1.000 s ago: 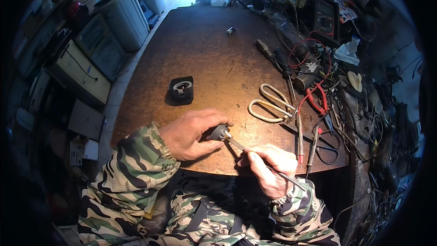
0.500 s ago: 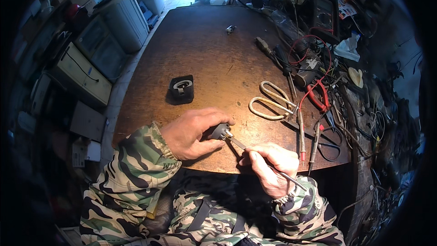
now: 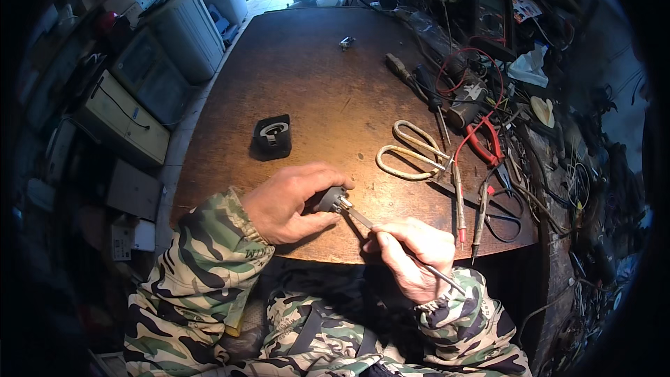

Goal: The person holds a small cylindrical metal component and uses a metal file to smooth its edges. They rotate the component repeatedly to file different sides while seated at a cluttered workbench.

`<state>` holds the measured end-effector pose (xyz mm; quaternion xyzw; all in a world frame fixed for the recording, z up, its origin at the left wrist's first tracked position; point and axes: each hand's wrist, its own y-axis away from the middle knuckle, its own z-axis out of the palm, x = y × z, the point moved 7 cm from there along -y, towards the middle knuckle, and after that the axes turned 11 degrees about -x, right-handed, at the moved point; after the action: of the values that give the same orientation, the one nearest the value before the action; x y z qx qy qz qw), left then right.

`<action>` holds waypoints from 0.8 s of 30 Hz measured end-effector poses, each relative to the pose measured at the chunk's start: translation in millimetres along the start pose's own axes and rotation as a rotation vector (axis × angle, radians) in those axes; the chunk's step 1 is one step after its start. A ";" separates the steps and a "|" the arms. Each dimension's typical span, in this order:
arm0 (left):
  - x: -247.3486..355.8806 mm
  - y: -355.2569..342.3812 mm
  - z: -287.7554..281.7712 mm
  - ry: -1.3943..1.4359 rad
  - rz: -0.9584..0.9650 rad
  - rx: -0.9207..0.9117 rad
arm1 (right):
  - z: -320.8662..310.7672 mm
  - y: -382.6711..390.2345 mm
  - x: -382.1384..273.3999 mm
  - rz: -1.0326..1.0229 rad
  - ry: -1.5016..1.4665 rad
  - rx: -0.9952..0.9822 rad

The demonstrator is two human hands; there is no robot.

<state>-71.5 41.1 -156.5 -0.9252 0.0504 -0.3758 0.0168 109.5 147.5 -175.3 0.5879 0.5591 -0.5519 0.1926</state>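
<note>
Fitting pinched by its sides, metal end bare to the tool

It is a small, dark, round piece, held just above the near part of the table, its metal pieces facing right. It looks light and stiff, probably hard plastic; the body should bear a firm pinch, while the small metal pieces may bend if pried hard. The best hold is likely the dark side wall, leaving the metal clear.

The left hand grips it so, forefinger on the far side, thumb on the near side; the other fingers are mostly hidden, so I cannot tell how they sit. The right hand pinches a slim tool between thumb and forefinger, with the tip at the metal pieces; whether it touches is too small to tell. The tool looks rigid and narrow, easiest to steady by its shaft.

Farther out, a black housing sits beyond the left hand, and pale-handled scissors lie beyond the right.
</note>
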 end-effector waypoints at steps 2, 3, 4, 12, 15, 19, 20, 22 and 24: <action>-2.0 -3.3 2.7 0.001 -0.019 0.000 | -2.2 -1.5 -1.7 0.026 0.055 -0.035; -0.6 -2.9 -1.2 0.010 -0.049 -0.006 | 0.5 -8.6 -3.4 0.029 0.112 -0.059; 0.4 -2.7 -3.4 0.014 -0.079 -0.024 | 2.8 -10.5 -3.2 0.032 0.163 -0.073; 3.4 -2.9 -1.7 0.026 -0.078 -0.033 | 5.3 -10.2 -9.1 -0.044 0.167 -0.038; 0.4 -2.7 0.1 0.026 -0.060 -0.038 | 3.1 -4.3 -3.9 -0.048 0.121 0.011; 1.8 -1.9 -1.4 0.007 -0.048 -0.020 | 4.2 -7.6 -3.7 -0.036 0.124 -0.025; 2.3 -1.7 -2.1 0.014 -0.058 -0.031 | 5.3 -11.7 -6.2 -0.009 0.176 -0.061; 0.2 -0.1 -0.1 0.026 -0.077 -0.051 | 4.9 -10.6 -7.8 0.000 0.147 -0.066; 1.3 -0.5 3.0 0.026 -0.044 -0.062 | 2.7 -5.2 -10.2 -0.026 0.122 -0.062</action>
<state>-68.5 41.4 -157.7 -0.9212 0.0419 -0.3862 -0.0210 106.1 142.2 -165.3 0.6069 0.5941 -0.5001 0.1691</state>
